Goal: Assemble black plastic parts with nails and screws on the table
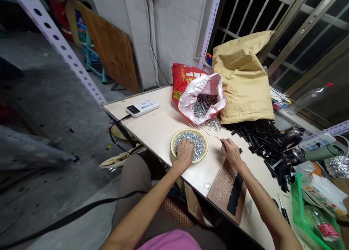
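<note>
My left hand [185, 151] reaches into a round yellow bowl [172, 152] full of small silver metal nuts [200, 148]. Its fingers are bent together and pressed down among the nuts; whatever lies between them is hidden. To the right, my right hand [231, 151] is closed above the table, with a long thin metal screw [217, 137] sticking out from between thumb and fingers. A small black piece [240, 150] shows at that hand's far side; I cannot tell whether it is held. Beneath the right wrist lies a brown board [222, 184] with a row of black pads [235, 195].
A red bag [183, 79] spills long screws [214, 124] behind the bowl. Beside it stands a big tan sack [242, 83]. Black parts [261, 137] are heaped at right, near a green basket [297, 206] and a screwdriver [284, 212]. A white power bank [143, 107] lies at left.
</note>
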Available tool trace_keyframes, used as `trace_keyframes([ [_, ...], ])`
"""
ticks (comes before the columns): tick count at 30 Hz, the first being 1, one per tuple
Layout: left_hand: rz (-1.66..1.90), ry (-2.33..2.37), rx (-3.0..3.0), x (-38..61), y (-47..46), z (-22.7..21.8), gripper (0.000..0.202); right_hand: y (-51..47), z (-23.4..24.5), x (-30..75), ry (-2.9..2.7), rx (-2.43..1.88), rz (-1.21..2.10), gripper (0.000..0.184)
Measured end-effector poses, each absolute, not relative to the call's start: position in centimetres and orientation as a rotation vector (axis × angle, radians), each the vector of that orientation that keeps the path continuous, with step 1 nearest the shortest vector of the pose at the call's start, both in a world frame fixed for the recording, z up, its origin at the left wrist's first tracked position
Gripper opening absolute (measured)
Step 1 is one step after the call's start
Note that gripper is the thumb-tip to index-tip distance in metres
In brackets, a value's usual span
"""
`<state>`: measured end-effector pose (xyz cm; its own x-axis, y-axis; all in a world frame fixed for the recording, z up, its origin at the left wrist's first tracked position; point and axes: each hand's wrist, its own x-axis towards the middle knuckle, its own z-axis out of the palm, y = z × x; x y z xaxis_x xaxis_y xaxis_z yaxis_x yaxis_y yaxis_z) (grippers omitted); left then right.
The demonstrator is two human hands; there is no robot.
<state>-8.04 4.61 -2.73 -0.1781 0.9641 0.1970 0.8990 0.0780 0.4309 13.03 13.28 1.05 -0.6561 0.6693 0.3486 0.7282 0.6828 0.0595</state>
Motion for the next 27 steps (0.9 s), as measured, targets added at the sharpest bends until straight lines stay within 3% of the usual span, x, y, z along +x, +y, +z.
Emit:
trace_keyframes([
  [3, 0.707, 2.151, 1.828, -8.3, 4.4, -2.0, 0.025, 12.5, 1.4, 11.9, -2.425, -1.074, -0.071, 0.025],
  [9, 1.349, 1.663, 1.136, -9.1, 4.7, -1.5, 0.009, 8.5, 3.6, 9.5, -2.238, -0.944, 0.160, 0.024],
  [13, 1.430, 1.167, 0.601, -8.7, 4.2, -0.4, 0.024, 5.9, 4.0, 8.2, -2.276, -0.926, 0.242, 0.028],
  [18, 1.494, 0.972, 0.443, -7.5, 2.8, 1.4, 0.038, 4.8, 3.4, 7.5, -2.285, -0.998, 0.222, 0.024],
  [27, 1.558, 0.978, 0.437, -6.5, 2.3, 1.8, 0.039, 3.8, 3.7, 8.1, -2.399, -1.082, -0.030, 0.028],
])
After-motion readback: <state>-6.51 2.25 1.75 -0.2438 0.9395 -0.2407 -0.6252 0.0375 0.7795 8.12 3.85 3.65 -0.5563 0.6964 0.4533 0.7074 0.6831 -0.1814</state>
